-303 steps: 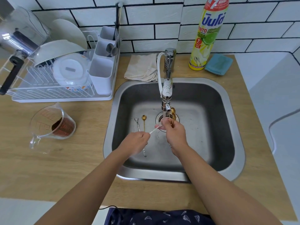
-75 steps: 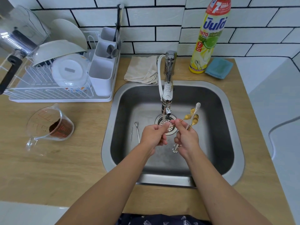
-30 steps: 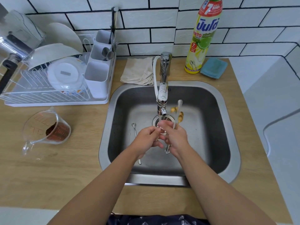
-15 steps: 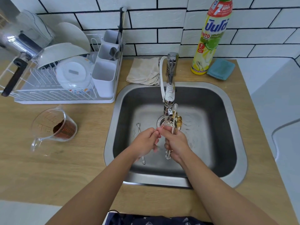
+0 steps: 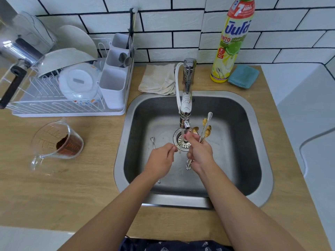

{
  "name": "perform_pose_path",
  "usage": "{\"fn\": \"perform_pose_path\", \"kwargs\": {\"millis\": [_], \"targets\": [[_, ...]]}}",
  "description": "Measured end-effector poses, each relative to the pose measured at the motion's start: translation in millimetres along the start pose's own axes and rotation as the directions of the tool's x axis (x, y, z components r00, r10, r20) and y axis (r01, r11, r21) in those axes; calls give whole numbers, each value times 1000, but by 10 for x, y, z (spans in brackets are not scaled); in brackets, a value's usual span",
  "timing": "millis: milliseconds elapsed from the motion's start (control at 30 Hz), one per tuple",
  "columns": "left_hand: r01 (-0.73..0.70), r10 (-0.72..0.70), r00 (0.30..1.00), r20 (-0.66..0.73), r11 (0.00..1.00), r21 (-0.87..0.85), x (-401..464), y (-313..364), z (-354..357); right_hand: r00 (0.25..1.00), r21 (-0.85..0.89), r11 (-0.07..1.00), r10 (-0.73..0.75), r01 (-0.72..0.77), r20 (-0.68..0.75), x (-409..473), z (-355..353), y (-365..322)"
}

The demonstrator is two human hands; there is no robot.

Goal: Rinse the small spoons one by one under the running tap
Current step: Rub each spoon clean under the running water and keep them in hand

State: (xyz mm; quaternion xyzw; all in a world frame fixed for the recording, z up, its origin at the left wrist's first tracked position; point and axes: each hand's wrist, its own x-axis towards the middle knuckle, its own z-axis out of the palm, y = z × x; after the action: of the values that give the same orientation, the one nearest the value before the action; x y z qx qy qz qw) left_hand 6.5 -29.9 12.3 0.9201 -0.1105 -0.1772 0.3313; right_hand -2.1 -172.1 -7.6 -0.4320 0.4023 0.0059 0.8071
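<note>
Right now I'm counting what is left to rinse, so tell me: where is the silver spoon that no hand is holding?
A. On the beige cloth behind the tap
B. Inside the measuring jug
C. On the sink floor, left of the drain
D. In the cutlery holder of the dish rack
C: the silver spoon lies on the floor of the sink, left of the drain, partly hidden under the left hand.
</note>
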Motion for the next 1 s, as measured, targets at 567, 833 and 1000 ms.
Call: {"fn": "perform_pose_path", "kwargs": {"millis": [567, 833, 1000], "targets": [[118, -99, 992, 78, 946, -302, 13, 33, 59, 995, -23, 999, 32, -30, 90, -95, 44, 109], [305, -206, 950, 236, 782, -544, -89, -4, 20, 993, -189, 982, 18, 5, 116, -104, -13, 64], [301, -203, 950, 235, 791, -533, -101, 41, 18, 999, -100, 994, -44, 41, -22, -54, 11, 0]]}}
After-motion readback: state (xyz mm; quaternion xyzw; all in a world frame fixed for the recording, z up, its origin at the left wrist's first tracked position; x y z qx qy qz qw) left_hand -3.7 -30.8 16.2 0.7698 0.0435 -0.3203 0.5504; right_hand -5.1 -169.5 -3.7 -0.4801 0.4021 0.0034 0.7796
